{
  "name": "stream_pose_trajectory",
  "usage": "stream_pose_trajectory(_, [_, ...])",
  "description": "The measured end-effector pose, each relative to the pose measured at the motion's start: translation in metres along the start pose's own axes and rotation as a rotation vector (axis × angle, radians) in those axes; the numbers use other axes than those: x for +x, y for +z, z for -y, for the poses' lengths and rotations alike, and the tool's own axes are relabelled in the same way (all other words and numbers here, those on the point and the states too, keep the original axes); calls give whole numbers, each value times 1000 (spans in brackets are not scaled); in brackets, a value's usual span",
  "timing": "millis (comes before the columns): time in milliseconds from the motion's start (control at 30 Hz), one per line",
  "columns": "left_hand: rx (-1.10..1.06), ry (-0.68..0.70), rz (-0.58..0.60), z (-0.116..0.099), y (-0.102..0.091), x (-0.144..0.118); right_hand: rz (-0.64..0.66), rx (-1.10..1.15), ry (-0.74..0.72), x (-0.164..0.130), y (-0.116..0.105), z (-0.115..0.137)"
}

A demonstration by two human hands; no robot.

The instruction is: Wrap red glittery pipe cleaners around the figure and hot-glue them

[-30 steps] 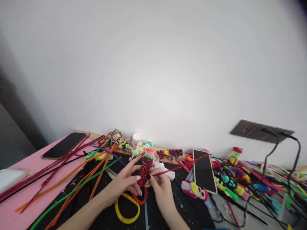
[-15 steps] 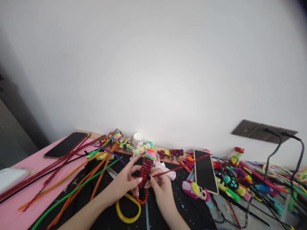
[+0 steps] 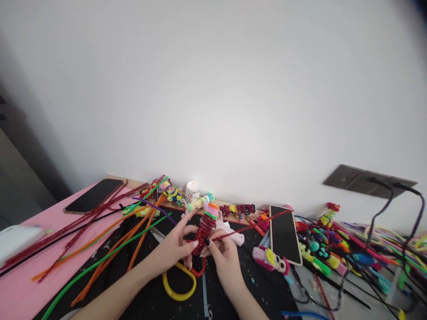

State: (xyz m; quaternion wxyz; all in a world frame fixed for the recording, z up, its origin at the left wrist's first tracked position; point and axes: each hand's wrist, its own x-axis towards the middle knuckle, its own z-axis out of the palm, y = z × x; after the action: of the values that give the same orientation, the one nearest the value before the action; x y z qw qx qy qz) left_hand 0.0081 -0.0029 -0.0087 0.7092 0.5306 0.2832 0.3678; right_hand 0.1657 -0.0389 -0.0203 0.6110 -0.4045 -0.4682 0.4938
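Cluttered table (image 3: 40, 249): your hands, left (image 3: 171, 250) and right (image 3: 227, 260), clamp the red coil (image 3: 204, 230) beside the phone (image 3: 283, 233), mid-wrap; next, draw its tail snug.

plain white wall (image 3: 213, 89), dark socket plate (image 3: 368, 181) right, pink tabletop (image 3: 20, 284).

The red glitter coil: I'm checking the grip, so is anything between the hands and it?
Nothing visible. The left hand and right hand both hold the red glitter coil directly, fingers on it. Its loose red glitter stem runs off rightward over the phone.
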Motion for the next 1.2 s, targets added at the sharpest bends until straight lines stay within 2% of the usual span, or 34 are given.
stream_pose_trajectory(200, [52, -1, 8, -6, 0, -2, 16, -3, 2, 0, 0, 3])
stream_pose_trajectory(467, [6, 21, -26, 3, -6, 2, -19, -11, -1, 0, 0, 3])
stream_pose_trajectory(867, [-153, -96, -84, -15, 8, -2, -97, 69, 56, 1, -1, 2])
stream_pose_trajectory(1033, [-193, -119, -51, -17, 10, -3, -59, 157, 113, -1, -1, 2])
stream_pose_trajectory(1200, [-116, -79, -30, -7, 7, -2, -9, 158, 157, -1, -3, 3])
